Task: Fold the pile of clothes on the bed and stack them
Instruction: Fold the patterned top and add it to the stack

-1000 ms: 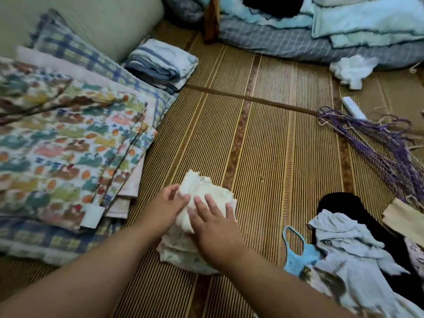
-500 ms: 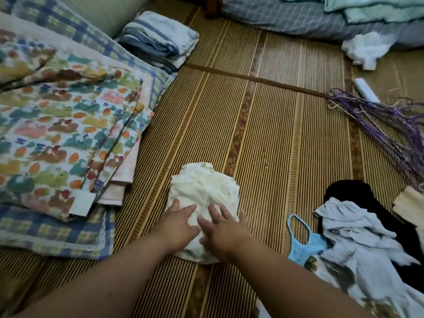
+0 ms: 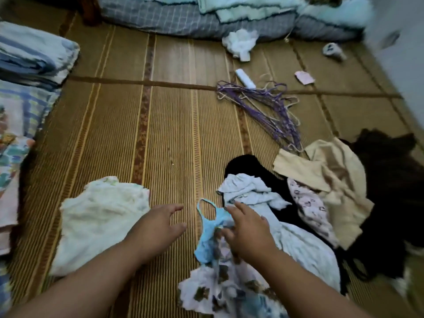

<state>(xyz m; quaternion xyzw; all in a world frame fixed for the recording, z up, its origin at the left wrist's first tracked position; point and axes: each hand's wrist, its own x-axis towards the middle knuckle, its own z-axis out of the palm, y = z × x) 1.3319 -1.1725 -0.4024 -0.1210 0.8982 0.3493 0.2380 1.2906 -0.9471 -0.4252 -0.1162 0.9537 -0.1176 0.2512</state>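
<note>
Moved: both hands off the folded cream garment (image 3: 101, 216), now left of the fingers (image 3: 239, 208). Left hand (image 3: 158, 226) released, hovering. Right hand (image 3: 250, 230) spread, touching the blue strap top (image 3: 210, 228). 1 piece folded here; unfolded pile (image 3: 305, 244) (at least 5 pieces) remains rightward.

Woven straw mat (image 3: 174, 125) was matt, ribbed and rough-looking. Cream folded garment (image 3: 101, 216) was soft, crinkled cloth, matt. Light blue camisole (image 3: 211, 228) was thin, smooth cloth. Beige garment (image 3: 339, 187) was plain matt cloth, creased. Black garment (image 3: 390, 180) was matt cloth, weave too dark to tell. Purple hangers (image 3: 270, 104) looked like thin wire. White tube (image 3: 245, 78) looked like smooth plastic. Grey checked bedding (image 3: 174, 21) was padded cloth. Striped folded towels (image 3: 34, 53) looked thick and soft.
</note>
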